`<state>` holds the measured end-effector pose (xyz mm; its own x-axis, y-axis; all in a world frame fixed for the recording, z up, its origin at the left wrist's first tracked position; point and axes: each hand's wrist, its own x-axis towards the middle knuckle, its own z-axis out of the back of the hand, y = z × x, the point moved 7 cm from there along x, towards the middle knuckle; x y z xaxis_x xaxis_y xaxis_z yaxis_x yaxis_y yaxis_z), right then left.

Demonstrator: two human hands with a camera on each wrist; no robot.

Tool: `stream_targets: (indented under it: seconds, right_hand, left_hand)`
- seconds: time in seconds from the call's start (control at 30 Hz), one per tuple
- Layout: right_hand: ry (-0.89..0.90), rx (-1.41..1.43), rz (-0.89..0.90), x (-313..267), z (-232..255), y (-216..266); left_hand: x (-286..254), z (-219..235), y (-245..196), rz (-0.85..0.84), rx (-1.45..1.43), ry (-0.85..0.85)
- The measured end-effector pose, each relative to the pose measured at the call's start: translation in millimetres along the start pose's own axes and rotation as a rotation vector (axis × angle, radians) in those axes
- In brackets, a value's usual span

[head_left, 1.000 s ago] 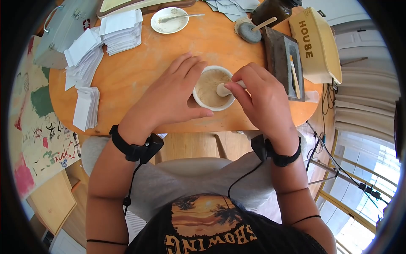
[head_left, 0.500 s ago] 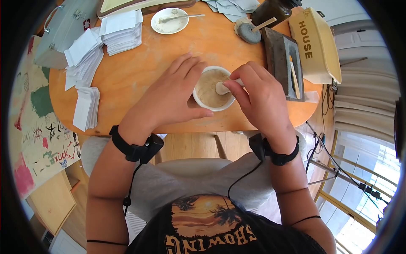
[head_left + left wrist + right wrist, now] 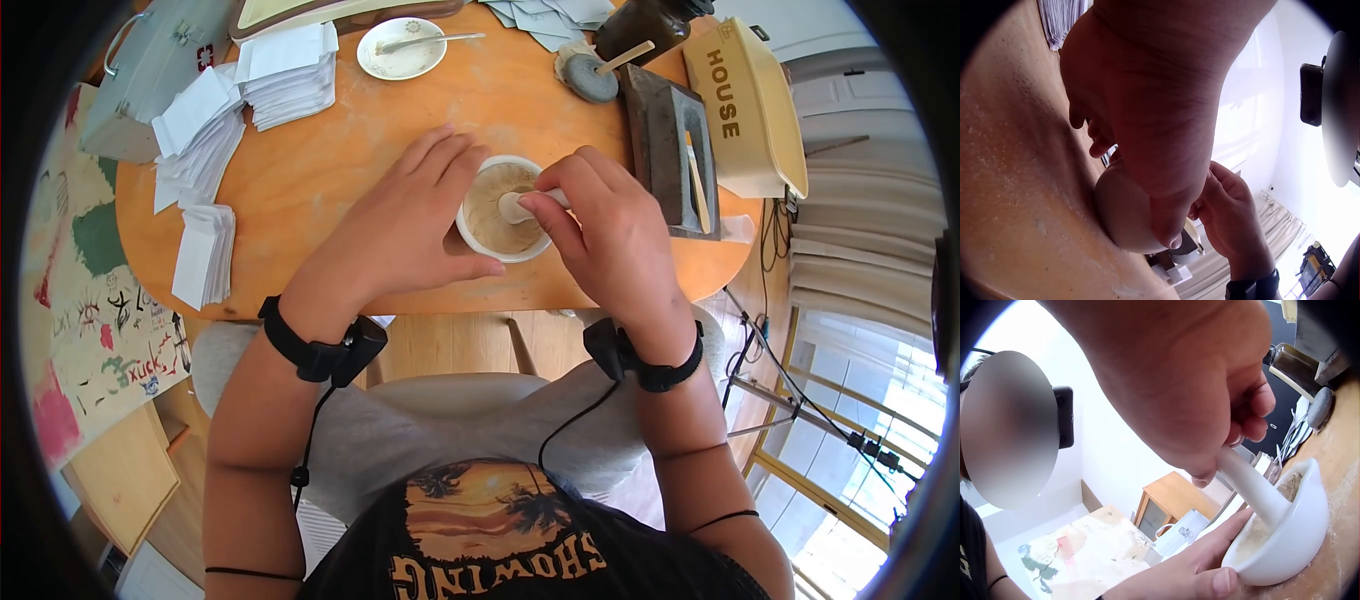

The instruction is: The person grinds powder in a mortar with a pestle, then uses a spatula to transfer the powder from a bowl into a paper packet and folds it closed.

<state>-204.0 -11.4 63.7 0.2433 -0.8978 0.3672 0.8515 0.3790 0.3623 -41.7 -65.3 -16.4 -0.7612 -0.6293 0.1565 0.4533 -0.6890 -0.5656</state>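
Note:
A white mortar [image 3: 508,258] with pale brown powder inside stands on the table before the person. The left hand [image 3: 395,225] holds it from the left, thumb along the near side; the left wrist view shows this hand [image 3: 1154,106] against the bowl's outer wall [image 3: 1124,215]. The right hand [image 3: 622,235] grips the handle of a white pestle [image 3: 513,208], whose head rests in the powder. In the right wrist view the pestle [image 3: 1257,492] leans inside the mortar [image 3: 1294,550], below the gripping hand [image 3: 1179,394].
Stacked white papers [image 3: 288,75] and a grey metal case [image 3: 150,85] lie left. A plate [image 3: 375,62] with a utensil sits behind. On the right are a grey round stone [image 3: 590,80], a dark slab [image 3: 655,130] with a brush [image 3: 698,185], and a cream HOUSE box [image 3: 755,120].
The right hand and pestle have shifted slightly left inside the mortar. The left hand and the bowl have stayed in place.

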Motion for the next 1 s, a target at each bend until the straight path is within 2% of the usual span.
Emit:
stream_targets:
  seconds: [0.33, 0.47, 0.53, 0.73, 1.0]
  right_hand:
    - [-0.022, 0.019, -0.021, -1, 2, 4]
    - [0.03, 0.006, -0.02, -2, -7, 2]
    - [-0.019, 0.03, 0.028, -2, -3, 8]
    - [0.027, 0.003, 0.055, -4, -7, 12]
    - [-0.012, 0.022, 0.042, -3, -3, 11]
  left_hand:
    - [0, 1, 0, 0.02, -0.008, 0.035]
    - [1, 0, 0, 0.015, -0.019, 0.022]
    - [0, 0, 1, 0.007, -0.008, 0.026]
    - [1, 0, 2, -0.002, -0.009, 0.021]
    - [1, 0, 1, -0.002, -0.013, 0.023]
